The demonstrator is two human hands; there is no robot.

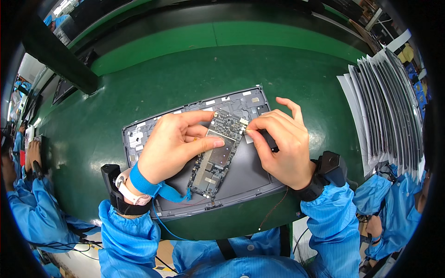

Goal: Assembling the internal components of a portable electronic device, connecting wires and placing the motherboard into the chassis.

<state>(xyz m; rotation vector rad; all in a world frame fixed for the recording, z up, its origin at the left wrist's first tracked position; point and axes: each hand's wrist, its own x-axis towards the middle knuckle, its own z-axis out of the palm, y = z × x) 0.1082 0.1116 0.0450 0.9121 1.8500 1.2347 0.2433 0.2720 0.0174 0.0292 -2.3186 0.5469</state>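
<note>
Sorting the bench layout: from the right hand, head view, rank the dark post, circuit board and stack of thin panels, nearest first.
From the right hand:
1. Circuit board: immediately to its left.
2. Stack of thin panels: off to the right.
3. Dark post: farthest, upper left of the view.

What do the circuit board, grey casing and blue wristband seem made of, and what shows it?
Circuit board: probably laminate, mostly matte: flat, crowded with metallic parts. Grey casing: plastic or coated metal; its satin sheen fits both. Blue wristband: likely matte woven fabric; the loose end looks frayed.
</note>
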